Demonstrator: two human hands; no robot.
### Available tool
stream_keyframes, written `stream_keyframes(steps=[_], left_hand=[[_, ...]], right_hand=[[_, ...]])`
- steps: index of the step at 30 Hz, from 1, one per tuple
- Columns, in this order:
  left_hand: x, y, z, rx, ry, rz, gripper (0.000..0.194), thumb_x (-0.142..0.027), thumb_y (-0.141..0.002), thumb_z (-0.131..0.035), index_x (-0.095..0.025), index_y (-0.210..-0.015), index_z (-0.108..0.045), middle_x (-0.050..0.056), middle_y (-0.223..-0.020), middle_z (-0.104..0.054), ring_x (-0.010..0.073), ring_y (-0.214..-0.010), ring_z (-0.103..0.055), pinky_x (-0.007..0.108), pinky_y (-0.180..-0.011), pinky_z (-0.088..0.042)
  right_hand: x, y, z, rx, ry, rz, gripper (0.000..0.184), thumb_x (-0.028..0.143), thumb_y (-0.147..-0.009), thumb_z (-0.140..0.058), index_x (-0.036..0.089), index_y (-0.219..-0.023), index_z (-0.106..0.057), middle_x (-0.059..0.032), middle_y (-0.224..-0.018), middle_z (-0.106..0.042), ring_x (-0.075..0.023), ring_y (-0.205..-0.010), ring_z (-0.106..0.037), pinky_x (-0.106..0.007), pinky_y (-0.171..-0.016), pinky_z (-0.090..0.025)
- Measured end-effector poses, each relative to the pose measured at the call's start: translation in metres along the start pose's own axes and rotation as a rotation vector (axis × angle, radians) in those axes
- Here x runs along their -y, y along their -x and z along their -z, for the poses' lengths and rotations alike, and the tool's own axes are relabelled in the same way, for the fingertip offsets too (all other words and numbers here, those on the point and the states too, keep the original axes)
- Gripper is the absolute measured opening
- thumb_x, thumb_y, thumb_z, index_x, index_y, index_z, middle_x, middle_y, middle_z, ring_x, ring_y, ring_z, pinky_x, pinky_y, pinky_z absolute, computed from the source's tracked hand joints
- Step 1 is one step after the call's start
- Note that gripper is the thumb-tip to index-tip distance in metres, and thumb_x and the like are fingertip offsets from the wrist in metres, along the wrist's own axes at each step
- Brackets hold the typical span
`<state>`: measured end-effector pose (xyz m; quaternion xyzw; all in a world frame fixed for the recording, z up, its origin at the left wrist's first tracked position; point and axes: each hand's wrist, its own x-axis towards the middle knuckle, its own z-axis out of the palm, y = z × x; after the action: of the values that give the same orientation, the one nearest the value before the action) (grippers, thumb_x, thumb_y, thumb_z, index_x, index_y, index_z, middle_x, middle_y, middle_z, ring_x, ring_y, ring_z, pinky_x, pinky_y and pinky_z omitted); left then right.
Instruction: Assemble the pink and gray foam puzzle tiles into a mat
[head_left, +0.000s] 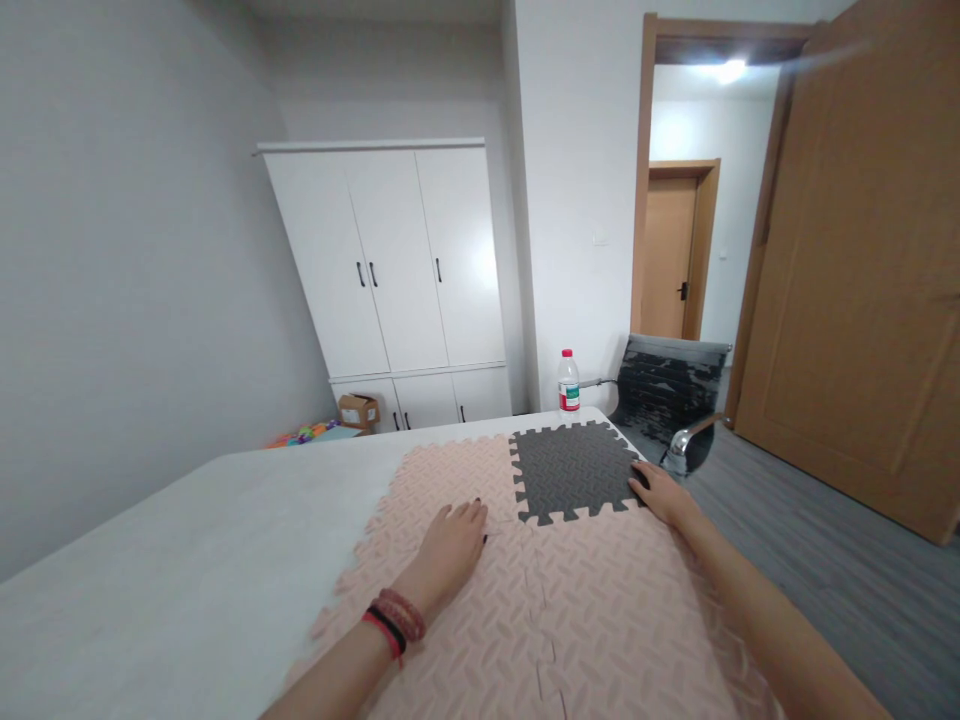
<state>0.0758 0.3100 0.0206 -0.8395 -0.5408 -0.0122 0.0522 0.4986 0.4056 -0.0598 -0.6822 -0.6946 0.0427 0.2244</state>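
A black foam mat tile (574, 468) with toothed edges lies at the far right of the joined pink foam tiles (622, 610). Its teeth overlap the pink edges to its left and front. My left hand (454, 545) rests flat on the pink tiles, fingers stretched forward, left of the black one; bracelets circle its wrist. At the black tile's right front corner, my right hand (660, 492) has thumb and finger closed about the edge. Its other fingers are partly hidden.
The tiles lie on a white table (225, 540). A plastic bottle (568, 385) with a red cap stands at its far edge. Beyond are a worn black chair (664, 390), a cardboard box (359, 411), a white cabinet (405, 270) and an open wooden door (862, 280).
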Motion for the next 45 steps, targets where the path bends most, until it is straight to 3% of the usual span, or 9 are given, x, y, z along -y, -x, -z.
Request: stream_keyframes(steps=[5,9,14,19,25,28,34,41,45], left_hand=[[0.023,0.05,-0.004,0.091,-0.056,0.189,0.055,-0.039,-0.09,-0.03,-0.01,-0.135,-0.046,0.019,-0.141,-0.046,0.0326,-0.127,-0.045,0.055,-0.107,-0.029],[0.032,0.063,-0.012,0.136,-0.069,0.275,0.067,-0.05,-0.09,-0.027,-0.006,-0.138,-0.041,0.022,-0.147,-0.034,0.0367,-0.133,-0.037,0.055,-0.104,-0.033],[0.018,0.055,-0.013,0.096,-0.061,0.204,0.061,-0.047,-0.091,-0.027,-0.012,-0.137,-0.044,0.019,-0.144,-0.042,0.0344,-0.128,-0.043,0.054,-0.106,-0.031],[-0.003,0.041,-0.013,0.069,-0.026,0.078,0.058,-0.045,-0.093,-0.024,-0.016,-0.139,-0.042,0.011,-0.145,-0.043,0.0275,-0.131,-0.041,0.043,-0.108,-0.032],[-0.005,0.039,0.0,0.058,-0.042,0.009,0.051,-0.039,-0.094,-0.023,-0.02,-0.136,-0.045,0.011,-0.135,-0.054,0.0248,-0.118,-0.053,0.04,-0.1,-0.04],[-0.014,0.035,0.003,0.052,-0.065,0.022,0.052,-0.043,-0.094,-0.021,-0.026,-0.14,-0.038,0.013,-0.124,-0.06,0.0262,-0.105,-0.06,0.043,-0.091,-0.044],[-0.036,0.024,0.002,0.048,-0.108,0.128,0.049,-0.045,-0.092,-0.028,-0.023,-0.13,-0.05,0.018,-0.106,-0.065,0.0323,-0.095,-0.063,0.048,-0.08,-0.046],[-0.052,0.033,-0.001,0.008,-0.072,0.227,0.046,-0.04,-0.093,-0.038,-0.019,-0.134,-0.045,0.016,-0.117,-0.06,0.0295,-0.105,-0.059,0.048,-0.087,-0.046],[-0.046,0.045,0.013,0.015,0.019,0.219,0.045,-0.045,-0.092,-0.047,-0.019,-0.129,-0.048,0.01,-0.121,-0.058,0.0235,-0.105,-0.058,0.049,-0.091,-0.047]], right_hand=[[-0.004,-0.001,-0.005,-0.002,-0.02,0.001,0.054,0.045,-0.089,-0.039,0.016,-0.133,-0.05,-0.0096,-0.142,-0.045,-0.0224,-0.131,-0.04,-0.037,-0.109,-0.031],[-0.008,-0.004,-0.007,-0.001,-0.028,-0.002,0.053,0.045,-0.088,-0.04,0.018,-0.133,-0.05,-0.0093,-0.142,-0.046,-0.0224,-0.13,-0.042,-0.037,-0.108,-0.031],[-0.01,-0.005,-0.009,-0.004,-0.025,-0.001,0.054,0.046,-0.088,-0.04,0.018,-0.133,-0.05,-0.0094,-0.141,-0.047,-0.0228,-0.13,-0.042,-0.038,-0.108,-0.031],[-0.012,-0.006,-0.009,-0.004,-0.013,0.005,0.056,0.047,-0.089,-0.039,0.017,-0.134,-0.049,-0.0101,-0.142,-0.046,-0.0229,-0.131,-0.041,-0.037,-0.109,-0.03],[-0.012,-0.006,-0.01,0.0,-0.012,0.002,0.056,0.046,-0.089,-0.039,0.016,-0.135,-0.048,-0.0099,-0.142,-0.045,-0.0231,-0.131,-0.04,-0.037,-0.109,-0.029],[-0.012,-0.005,-0.01,-0.003,-0.009,0.004,0.056,0.047,-0.089,-0.038,0.016,-0.135,-0.049,-0.01,-0.142,-0.045,-0.0233,-0.131,-0.04,-0.037,-0.109,-0.03],[-0.009,-0.003,-0.007,-0.01,0.025,0.006,0.054,0.045,-0.09,-0.038,0.016,-0.134,-0.05,-0.0097,-0.142,-0.046,-0.0221,-0.13,-0.041,-0.034,-0.108,-0.031],[0.028,0.019,0.008,-0.055,0.1,0.011,0.048,0.029,-0.091,-0.032,0.01,-0.132,-0.049,-0.0176,-0.139,-0.046,-0.0298,-0.125,-0.046,-0.047,-0.1,-0.037],[0.069,0.071,0.033,-0.085,0.112,0.083,0.05,0.024,-0.088,-0.034,0.009,-0.134,-0.047,-0.0167,-0.142,-0.043,-0.0267,-0.124,-0.048,-0.043,-0.105,-0.035]])
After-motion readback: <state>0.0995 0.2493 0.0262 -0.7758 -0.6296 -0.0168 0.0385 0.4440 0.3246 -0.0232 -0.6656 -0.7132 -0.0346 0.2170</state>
